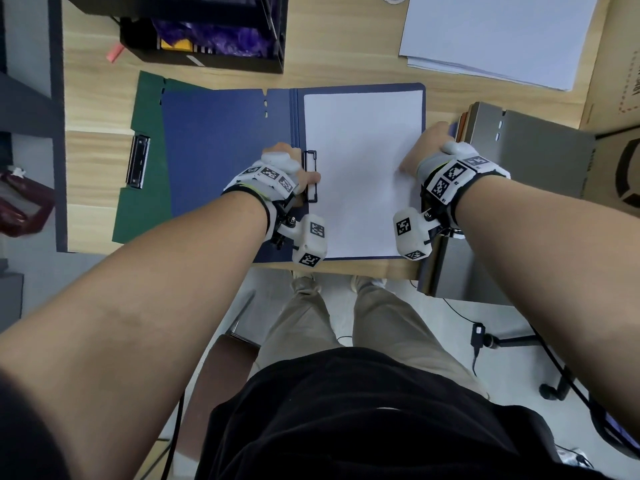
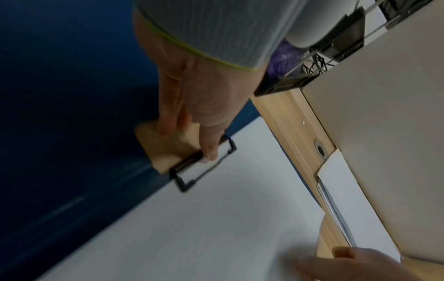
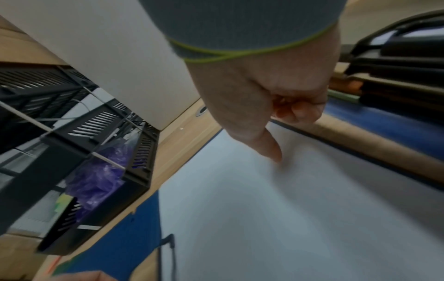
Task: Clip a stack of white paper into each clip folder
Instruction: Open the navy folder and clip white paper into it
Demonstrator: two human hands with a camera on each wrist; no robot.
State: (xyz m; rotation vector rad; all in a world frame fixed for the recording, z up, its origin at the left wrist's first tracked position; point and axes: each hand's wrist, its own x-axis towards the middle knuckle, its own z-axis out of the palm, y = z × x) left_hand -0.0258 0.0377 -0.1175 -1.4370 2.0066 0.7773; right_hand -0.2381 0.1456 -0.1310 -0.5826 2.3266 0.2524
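A blue clip folder (image 1: 225, 150) lies open on the wooden table, and a stack of white paper (image 1: 360, 150) covers its right half. My left hand (image 1: 304, 176) is at the spine. Its thumb lies on the black wire clip (image 2: 204, 167) and its fingers curl round the clip's lever. My right hand (image 1: 415, 157) is at the paper's right edge. Its thumb (image 3: 271, 150) presses on top of the sheets and its fingers curl at that edge. Whether the clip bears down on the paper I cannot tell.
A green clip folder (image 1: 145, 161) lies open under the blue one, to its left. Loose white paper (image 1: 495, 32) is at the back right. A pile of folders (image 1: 536, 161) sits to the right, a black mesh organiser (image 1: 207, 29) at the back, and a cardboard box (image 1: 616, 81) at the far right.
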